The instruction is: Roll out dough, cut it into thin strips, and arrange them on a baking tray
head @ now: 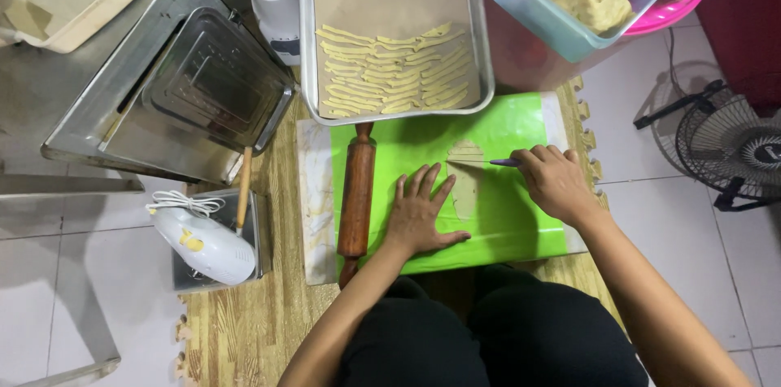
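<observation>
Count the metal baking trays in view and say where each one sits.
2. A metal baking tray lined with brown paper sits above the green mat, holding dough strips. An empty metal baking tray rests left of it on a steel lid. Others may be hidden.

One head-worn view looks steeply down from above the seated person's lap; it faces the bright green plastic mat [504, 139] at close range; the grey metal baking tray [307, 45] lies beyond.

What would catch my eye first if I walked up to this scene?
The bright green mat in the middle, where the right hand holds a knife over a flat dough piece and the left hand lies flat beside it. Just behind, a metal tray holds rows of cut dough strips.
</observation>
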